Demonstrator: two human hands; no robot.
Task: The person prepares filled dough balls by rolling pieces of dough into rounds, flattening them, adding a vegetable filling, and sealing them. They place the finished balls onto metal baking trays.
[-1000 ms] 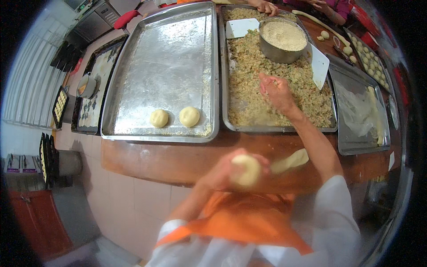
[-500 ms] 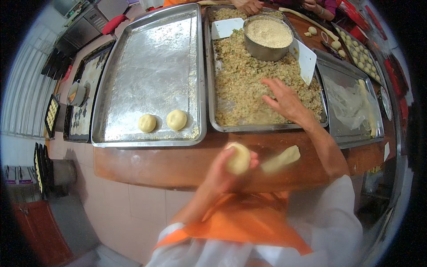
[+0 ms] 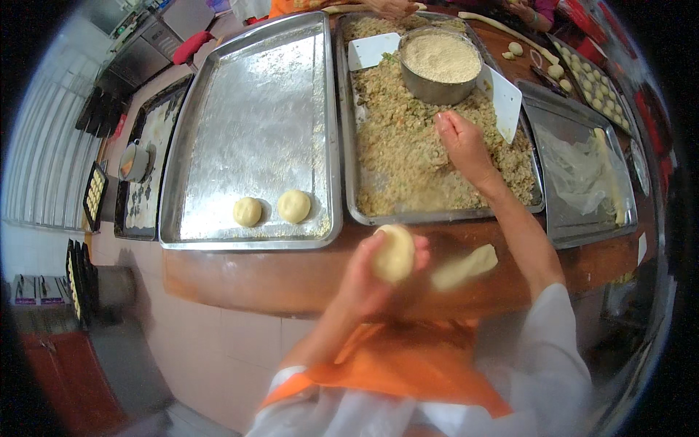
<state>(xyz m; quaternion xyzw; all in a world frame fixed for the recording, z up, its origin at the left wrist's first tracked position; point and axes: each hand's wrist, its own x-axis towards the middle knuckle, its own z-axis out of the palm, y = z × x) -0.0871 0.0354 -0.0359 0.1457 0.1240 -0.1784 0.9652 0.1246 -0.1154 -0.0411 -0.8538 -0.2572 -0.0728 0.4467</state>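
Note:
My left hand [image 3: 362, 280] is cupped around a pale round piece of dough [image 3: 394, 253], held over the table's near edge. Above the large tray of crumbly tan filling [image 3: 408, 175], flecked with green, my right hand [image 3: 464, 149] is closed with its fingers curled in. Whatever is inside those fingers is hidden. A flattened strip of dough [image 3: 464, 267] lies on the wooden table between my forearms. Two smooth dough balls, a left one [image 3: 247, 212] and a right one [image 3: 294, 207], sit at the near end of the oiled metal tray [image 3: 255, 124].
A metal bowl of pale crumbs [image 3: 440, 62] stands in the filling, with white scrapers [image 3: 374, 50] on either side. At right, another tray [image 3: 561, 211] holds a plastic sheet. Another person's hand [image 3: 393, 7] is at the far edge. A tray of dough balls [image 3: 597, 87] lies far right.
My right hand has moved away from me over the filling and gone from spread fingers to closed. My left hand still cups the dough. The whole view has shifted slightly.

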